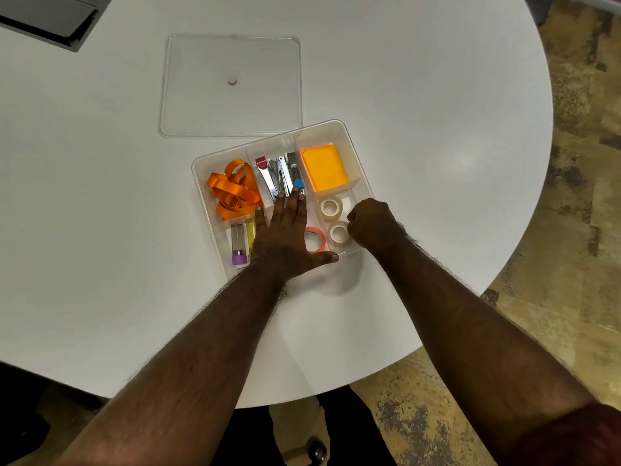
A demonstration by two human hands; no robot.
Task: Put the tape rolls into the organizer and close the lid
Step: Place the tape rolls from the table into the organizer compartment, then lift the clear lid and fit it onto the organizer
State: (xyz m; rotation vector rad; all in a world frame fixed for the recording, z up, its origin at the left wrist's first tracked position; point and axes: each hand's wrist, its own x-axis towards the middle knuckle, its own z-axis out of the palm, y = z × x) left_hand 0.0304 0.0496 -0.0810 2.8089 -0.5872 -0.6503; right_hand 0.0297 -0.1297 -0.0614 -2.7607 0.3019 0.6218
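Nearest, two bare forearms reach in from the near edge of the round white surface (420,95). Left hand (285,235) lies flat and spread over the organizer (339,127), fingers (299,203) extended, holding nothing, tips at the staplers (280,176), thumb along the tray's near wall. Right hand (373,223) is curled into a loose fist at the tray's right side, just beside the near clear tape roll (339,233); cannot tell if it touches or grips anything.

Organizer sits tilted near the middle of the surface, lid off. Right near compartment: two clear tape rolls lying flat, second clear roll (331,207) behind the first. Compartment to its left: pink-edged tape roll (316,239), partly under the left hand. Left near compartment: purple-capped tube (238,243) and a yellow item, mostly hidden. Far row: orange ribbon (233,191), staplers, orange sticky-note pad (324,171).

Clear lid (232,85) lies flat beyond the tray, toward the far edge. Dark object (47,18) at the far left.
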